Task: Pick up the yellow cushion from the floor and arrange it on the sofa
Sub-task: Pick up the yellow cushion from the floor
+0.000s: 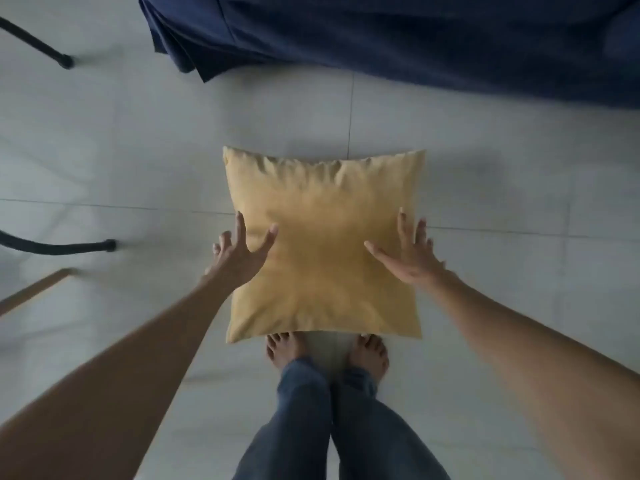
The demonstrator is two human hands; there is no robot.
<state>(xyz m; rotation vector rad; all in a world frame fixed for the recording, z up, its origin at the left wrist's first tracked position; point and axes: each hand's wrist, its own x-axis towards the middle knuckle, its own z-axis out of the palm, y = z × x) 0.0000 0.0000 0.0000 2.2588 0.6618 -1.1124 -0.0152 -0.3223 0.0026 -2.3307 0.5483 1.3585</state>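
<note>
The yellow cushion (322, 247) lies flat on the pale tiled floor (138, 150), square to the person, its near edge just touching the toes of two bare feet (327, 351). Both hands are spread wide with fingers splayed, one at each side edge: the left hand (239, 254) has its thumb over the cushion's left margin and its fingers off the edge, the right hand (410, 258) has its thumb on the fabric and its fingers along the right edge. Neither has closed on it, and whether the palms press the cushion I cannot tell. Beyond the far edge there is a clear strip of bare tile, then the dark blue sofa (415, 39) with its cover hanging in folds at the left corner. Open floor runs out to the right. To the left, well apart from the cushion, stand two black furniture legs (65, 61) and a wooden leg (38, 289).
</note>
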